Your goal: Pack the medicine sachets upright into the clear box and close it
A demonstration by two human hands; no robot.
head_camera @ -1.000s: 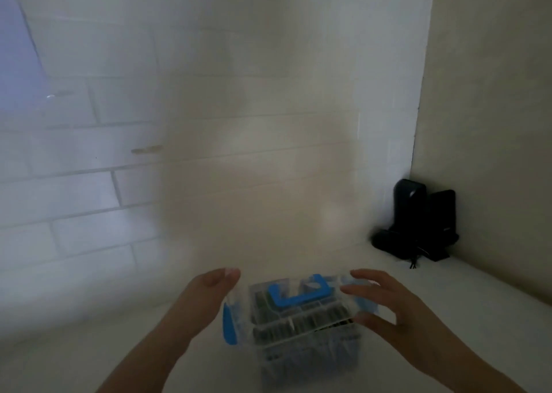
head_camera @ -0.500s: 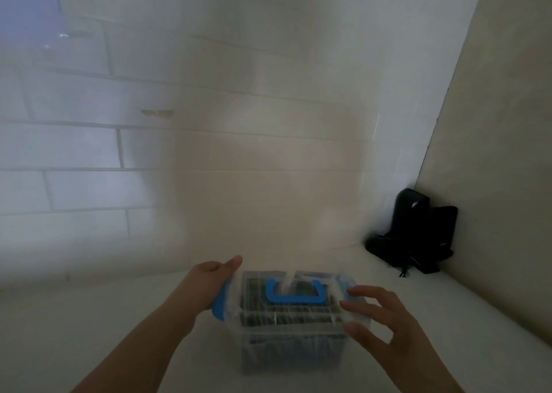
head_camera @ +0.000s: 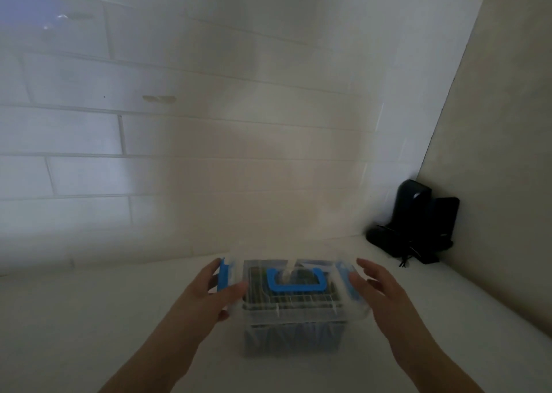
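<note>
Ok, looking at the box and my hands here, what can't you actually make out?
Head view, dim and hazy:
- Sachets inside the clear box: only dark blurred edges through the lid; count and print unreadable.
- Left blue latch: left hand partly covers it; snapped or not, unclear.
- Right latch: behind right hand fingers.
- Black objects in the corner: too dark to identify.

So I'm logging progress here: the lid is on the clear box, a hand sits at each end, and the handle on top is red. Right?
Not quite. The handle on the lid is blue, as the head view shows. The rest holds: the lid is on the clear box, with the left hand and right hand at its ends.
</note>
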